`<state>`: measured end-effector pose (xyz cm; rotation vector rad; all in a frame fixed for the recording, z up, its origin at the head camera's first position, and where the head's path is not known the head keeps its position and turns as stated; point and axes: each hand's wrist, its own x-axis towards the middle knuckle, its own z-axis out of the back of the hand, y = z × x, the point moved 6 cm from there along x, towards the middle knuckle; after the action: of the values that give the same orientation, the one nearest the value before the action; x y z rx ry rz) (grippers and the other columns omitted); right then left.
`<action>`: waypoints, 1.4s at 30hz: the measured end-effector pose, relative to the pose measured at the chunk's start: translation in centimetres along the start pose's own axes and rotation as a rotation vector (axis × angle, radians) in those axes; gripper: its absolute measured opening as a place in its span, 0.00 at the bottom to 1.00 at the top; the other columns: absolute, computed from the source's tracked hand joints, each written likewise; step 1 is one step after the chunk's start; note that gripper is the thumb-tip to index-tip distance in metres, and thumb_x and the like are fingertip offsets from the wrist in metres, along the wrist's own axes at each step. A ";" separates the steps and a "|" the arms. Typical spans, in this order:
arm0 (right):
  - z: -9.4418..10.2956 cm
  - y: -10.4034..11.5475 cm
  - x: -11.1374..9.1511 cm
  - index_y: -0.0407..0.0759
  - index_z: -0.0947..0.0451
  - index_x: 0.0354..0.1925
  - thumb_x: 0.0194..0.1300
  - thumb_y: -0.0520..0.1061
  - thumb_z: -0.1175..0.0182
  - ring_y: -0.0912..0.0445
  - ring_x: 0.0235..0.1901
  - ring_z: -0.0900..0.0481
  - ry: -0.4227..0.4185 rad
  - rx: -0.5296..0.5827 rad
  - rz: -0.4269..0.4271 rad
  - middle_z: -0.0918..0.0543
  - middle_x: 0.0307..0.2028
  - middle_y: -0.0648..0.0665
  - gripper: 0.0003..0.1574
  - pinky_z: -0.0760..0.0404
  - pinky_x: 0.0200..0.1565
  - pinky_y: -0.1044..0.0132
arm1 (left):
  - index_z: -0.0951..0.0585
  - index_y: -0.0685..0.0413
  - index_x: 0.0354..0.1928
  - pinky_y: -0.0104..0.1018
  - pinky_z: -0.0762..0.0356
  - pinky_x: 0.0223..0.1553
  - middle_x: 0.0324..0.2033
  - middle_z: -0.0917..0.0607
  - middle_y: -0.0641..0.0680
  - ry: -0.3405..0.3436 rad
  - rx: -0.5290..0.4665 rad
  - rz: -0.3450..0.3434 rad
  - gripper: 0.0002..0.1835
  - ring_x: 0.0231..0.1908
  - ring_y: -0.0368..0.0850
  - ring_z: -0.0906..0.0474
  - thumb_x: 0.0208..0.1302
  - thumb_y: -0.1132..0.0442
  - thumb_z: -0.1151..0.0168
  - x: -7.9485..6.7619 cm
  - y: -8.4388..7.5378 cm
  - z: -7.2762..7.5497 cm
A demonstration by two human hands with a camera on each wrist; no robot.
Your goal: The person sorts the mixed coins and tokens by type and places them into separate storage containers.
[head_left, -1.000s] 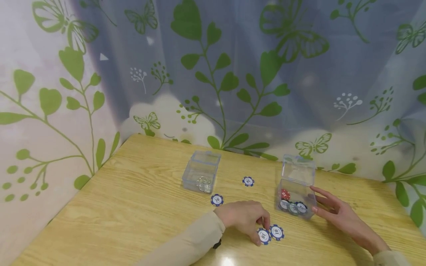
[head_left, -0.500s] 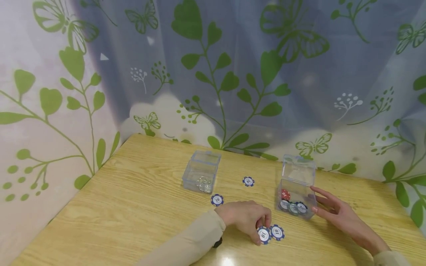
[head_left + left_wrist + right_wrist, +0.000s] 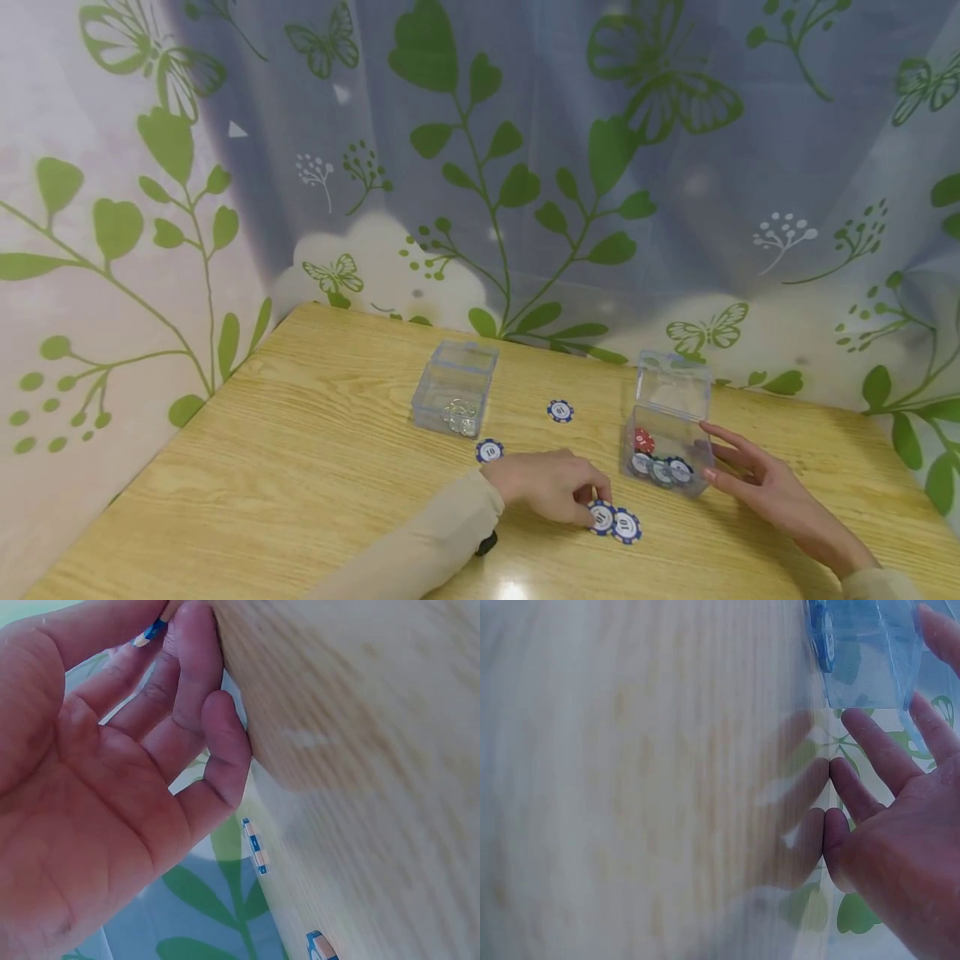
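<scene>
In the head view my left hand (image 3: 551,492) pinches a blue-and-white poker chip (image 3: 601,517) marked 10, its edge showing between thumb and fingers in the left wrist view. A second blue chip (image 3: 626,526) lies against it on the right, slightly overlapped. My right hand (image 3: 772,492) rests its thumb and index finger along the right side of a clear plastic box (image 3: 633,421), the other fingers spread beside it, two fingertips down at the wood in the right wrist view. The box lid stands up; inside lie a red chip (image 3: 643,440) and several black-and-white or grey chips (image 3: 661,473).
Another clear box (image 3: 429,400), lid tilted back, holds several shiny gold-coloured pieces (image 3: 460,414) at the left. Single blue chips lie beside it, one nearer chip (image 3: 490,451) and one farther chip (image 3: 559,411). The wooden table (image 3: 300,467) ends at a leaf-printed curtain (image 3: 540,167).
My left hand has lifted the near edge of its chip and shifted it slightly up and right, over the second chip's edge. My right hand and the boxes have stayed put.
</scene>
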<state>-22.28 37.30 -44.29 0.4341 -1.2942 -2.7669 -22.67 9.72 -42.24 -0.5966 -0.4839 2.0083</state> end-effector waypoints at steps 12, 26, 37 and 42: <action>0.1 0.3 -0.1 0.51 0.55 0.83 0.78 0.57 0.45 0.24 0.72 0.39 -0.005 0.005 0.014 0.42 0.75 0.22 0.46 0.19 0.56 0.41 | 0.21 0.44 0.50 0.22 0.26 0.39 0.33 0.20 0.39 -0.037 -0.101 0.034 0.12 0.34 0.29 0.25 0.67 0.60 0.31 -0.2 0.3 0.2; 0.1 0.3 0.0 0.52 0.55 0.83 0.78 0.58 0.45 0.24 0.72 0.39 -0.010 0.006 0.006 0.42 0.75 0.22 0.47 0.19 0.56 0.42 | 0.20 0.42 0.46 0.22 0.25 0.38 0.34 0.15 0.41 -0.060 -0.120 0.022 0.10 0.32 0.29 0.23 0.67 0.61 0.31 -0.2 0.4 0.4; 0.1 0.3 0.0 0.51 0.56 0.83 0.78 0.59 0.45 0.25 0.72 0.40 0.003 0.005 -0.006 0.43 0.75 0.22 0.48 0.20 0.58 0.39 | 0.18 0.42 0.47 0.24 0.23 0.39 0.33 0.15 0.38 -0.094 -0.218 0.020 0.09 0.34 0.28 0.20 0.69 0.62 0.32 0.0 0.9 1.0; 0.0 0.2 -0.1 0.50 0.55 0.83 0.78 0.57 0.45 0.25 0.72 0.40 -0.006 0.001 0.001 0.43 0.75 0.21 0.47 0.20 0.58 0.38 | 0.18 0.44 0.48 0.25 0.22 0.34 0.32 0.14 0.40 -0.134 -0.337 0.013 0.08 0.31 0.33 0.18 0.69 0.64 0.33 0.1 1.1 1.7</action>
<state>-22.23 37.21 -44.10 0.4257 -1.2961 -2.7693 -24.47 9.12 -41.51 -0.6707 -0.9141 2.0014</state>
